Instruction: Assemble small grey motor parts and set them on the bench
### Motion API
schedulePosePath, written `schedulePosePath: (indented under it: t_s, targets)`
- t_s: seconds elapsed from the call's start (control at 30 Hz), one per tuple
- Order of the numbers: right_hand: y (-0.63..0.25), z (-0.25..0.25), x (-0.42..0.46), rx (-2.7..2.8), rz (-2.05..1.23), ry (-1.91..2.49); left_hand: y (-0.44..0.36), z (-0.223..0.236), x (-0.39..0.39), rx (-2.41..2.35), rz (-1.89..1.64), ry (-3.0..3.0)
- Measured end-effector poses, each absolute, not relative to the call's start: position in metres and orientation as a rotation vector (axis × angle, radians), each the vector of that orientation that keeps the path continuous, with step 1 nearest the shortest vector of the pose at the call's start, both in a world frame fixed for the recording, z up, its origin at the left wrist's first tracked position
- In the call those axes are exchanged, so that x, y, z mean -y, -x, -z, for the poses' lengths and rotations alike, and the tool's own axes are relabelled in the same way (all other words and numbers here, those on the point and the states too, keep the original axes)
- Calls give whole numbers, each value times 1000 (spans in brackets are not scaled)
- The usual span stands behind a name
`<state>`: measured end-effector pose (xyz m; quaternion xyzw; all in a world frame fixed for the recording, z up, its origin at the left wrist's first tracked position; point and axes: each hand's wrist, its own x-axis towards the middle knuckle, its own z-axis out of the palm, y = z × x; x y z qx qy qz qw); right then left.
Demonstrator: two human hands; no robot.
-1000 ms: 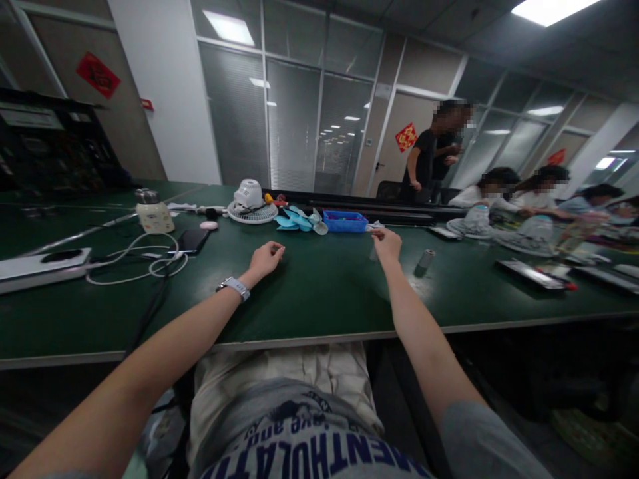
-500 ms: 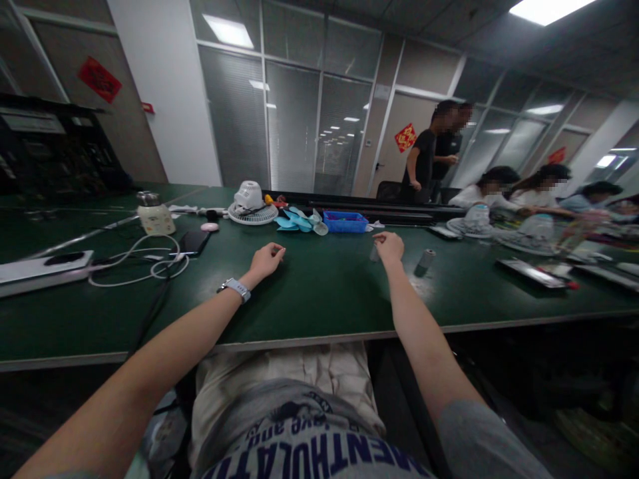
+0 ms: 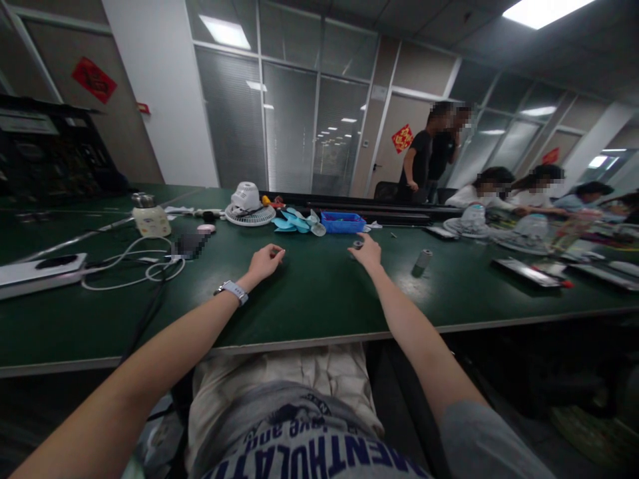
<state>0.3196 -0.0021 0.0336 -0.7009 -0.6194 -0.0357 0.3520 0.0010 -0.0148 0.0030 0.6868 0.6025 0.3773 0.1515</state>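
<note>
My right hand (image 3: 368, 254) is over the table, its thumb and fingers curved around a small grey cylinder (image 3: 358, 245) whose round end shows between them. Most of that piece is hidden by the hand. A similar grey metallic cylinder (image 3: 423, 261) stands on the table to the right; I cannot tell its exact kind. My left hand (image 3: 266, 261), with a watch on the wrist, rests on the table with thumb and fingertips pinched together. Whatever those fingers hold, if anything, is too small to name. A tiny thin piece (image 3: 393, 234) lies beyond my right hand.
Along the back are a white fan part (image 3: 248, 203), light-blue fan blades (image 3: 292, 221) and a blue bin (image 3: 342, 223). A bottle (image 3: 150, 216), cables and a power bank (image 3: 42, 271) lie left. A flat tray (image 3: 526, 273) sits right; several people are beyond.
My right hand has let go of a thin piece near the bin, moved left and closed around the small cylinder, which has shifted left. My left hand has stayed put.
</note>
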Motion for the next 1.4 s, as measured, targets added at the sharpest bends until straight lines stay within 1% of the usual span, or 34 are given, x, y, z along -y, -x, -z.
schedulePosePath:
  t_s: [0.07,0.17,0.23,0.3,0.73,0.97,1.13,1.27,1.4]
  targets:
    - [-285,-31,7,1735,-11,1591,-3,-5,18,-1683,-1117,-1979]
    - [-228,-24,18,1912,-254,1270,-8,-10,26,-1572,-1249,-2002]
    - [-197,-19,26,1993,-373,1129,-11,-14,32,-1482,-1357,-2040]
    - [-179,-16,33,2041,-414,1057,-15,-18,37,-1424,-1422,-2091]
    - [-179,-15,43,2108,-352,1112,-17,-28,40,-1436,-1389,-2279]
    - [-179,-13,44,2101,-366,1072,-11,-40,43,-1476,-1189,-2500]
    - [-179,-15,47,2111,-359,1085,-13,-46,49,-1532,-1109,-2512]
    - [-179,-16,47,2109,-354,1104,-17,-46,53,-1525,-1244,-2531]
    - [-179,-12,45,2096,-332,1083,-14,-43,49,-1604,-1540,-2377]
